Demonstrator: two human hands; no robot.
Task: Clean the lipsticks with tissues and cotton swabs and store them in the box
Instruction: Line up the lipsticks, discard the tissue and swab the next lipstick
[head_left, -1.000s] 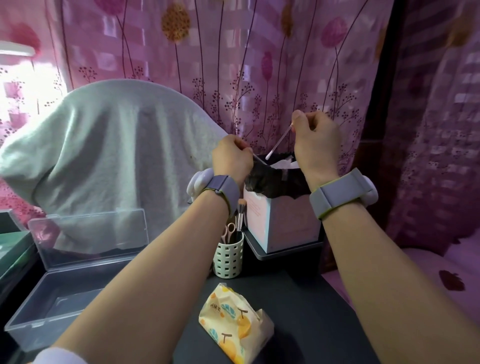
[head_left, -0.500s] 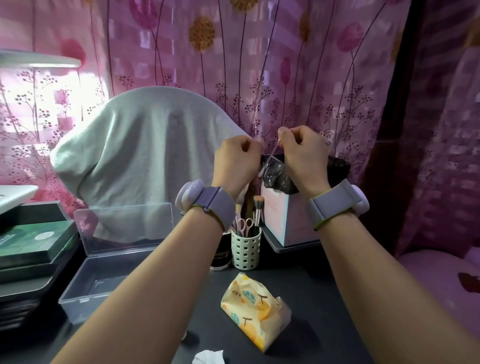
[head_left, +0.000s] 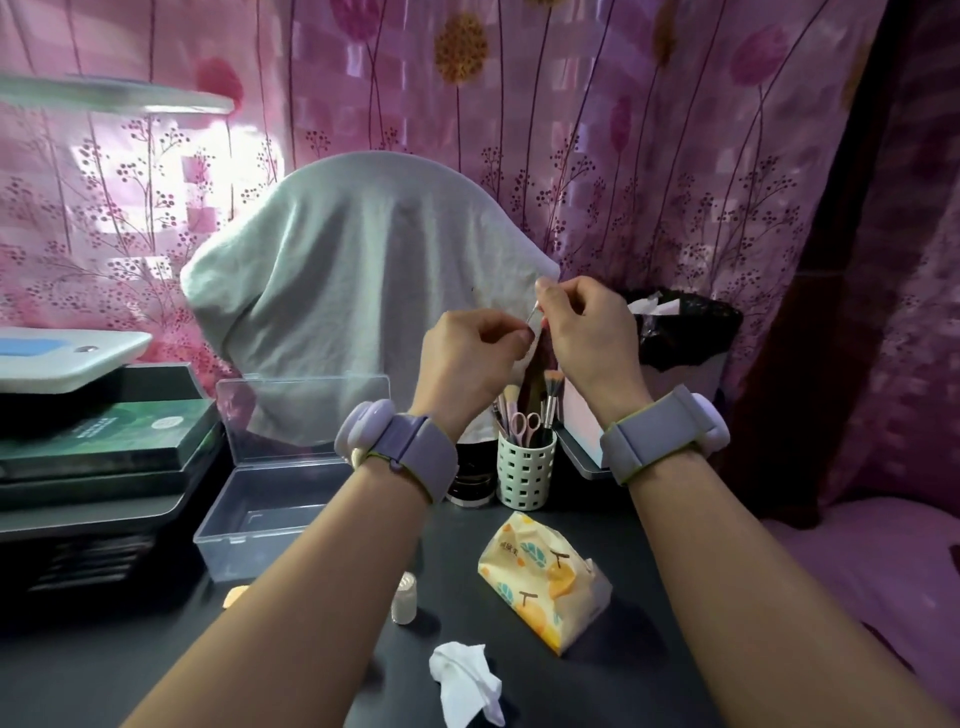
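Observation:
My right hand (head_left: 587, 332) pinches a thin cotton swab (head_left: 533, 315) between thumb and forefinger, raised in front of the white cloth. My left hand (head_left: 467, 353) is curled just beside it, its fingertips pinching a small item at the swab's lower end; the fingers hide it, and it looks like the lipstick. The clear plastic box (head_left: 275, 519) stands open and empty on the dark table at the left, lid upright. A small glittery cylinder (head_left: 404, 598) stands on the table between my forearms. A yellow tissue pack (head_left: 540, 577) and a crumpled tissue (head_left: 467, 680) lie nearer me.
A perforated cup of brushes and scissors (head_left: 525, 467) stands under my hands. A bin lined with a black bag (head_left: 680, 332) is behind my right hand. Books and trays (head_left: 104, 441) are stacked at the left. A small orange piece (head_left: 236, 595) lies near my left forearm.
Both hands have come away from over the bin, moving left and lower, and closed together. The view has dropped, showing more of the table.

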